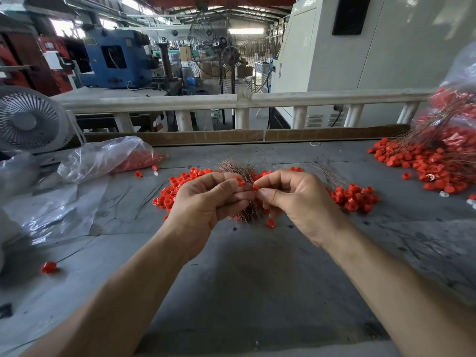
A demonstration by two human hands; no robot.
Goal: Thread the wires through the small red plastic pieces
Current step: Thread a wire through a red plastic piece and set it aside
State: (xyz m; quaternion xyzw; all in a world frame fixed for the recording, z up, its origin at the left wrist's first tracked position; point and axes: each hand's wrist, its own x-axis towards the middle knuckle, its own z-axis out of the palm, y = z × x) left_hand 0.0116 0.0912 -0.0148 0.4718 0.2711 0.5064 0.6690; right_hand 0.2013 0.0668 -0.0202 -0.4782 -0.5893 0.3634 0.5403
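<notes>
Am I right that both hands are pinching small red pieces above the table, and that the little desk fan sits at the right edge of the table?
Not quite. The left hand and right hand do pinch small red pieces above the table, but the head view shows the desk fan at the left edge, not the right.

Wire between my fingertips: too thin to make out where my left hand (206, 199) and right hand (293, 199) meet.
Red piece (255, 187) in my right fingers: mostly covered, its hole unseen.
Wire bundle (239, 173): its near half hidden behind my left hand.
Far-right bag (461, 81): cut off by the edge, blurred.
Desk fan (31, 119), far left: partly cropped.
</notes>
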